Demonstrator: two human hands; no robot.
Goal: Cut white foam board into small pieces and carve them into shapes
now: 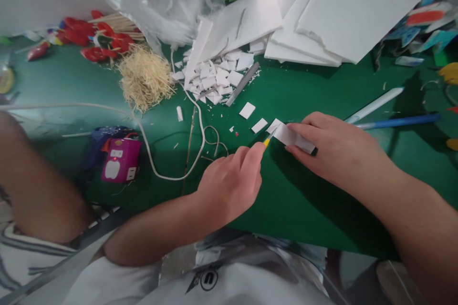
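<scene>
My left hand [232, 176] is closed around a small yellow-handled cutter [266, 142], its thin blade touching a white foam strip [295, 138]. The strip lies flat on the green table, its right part pinched between the thumb and fingers of my right hand [332, 147]. A dark edge shows at the strip's right end, under my fingers. Just left of the strip lie two small white foam pieces, one [259, 126] close to the blade and another [247, 110] farther back. Small crumbs are scattered near them.
Behind are a foam scrap pile [218, 76], a grey metal bar [243, 83], foam sheets [358, 9] and a straw bundle [145, 76]. A white cable [171, 178] curves beside a magenta box [121, 161]. Pens [400, 120] lie right. Another person's arm [39, 186] is at left.
</scene>
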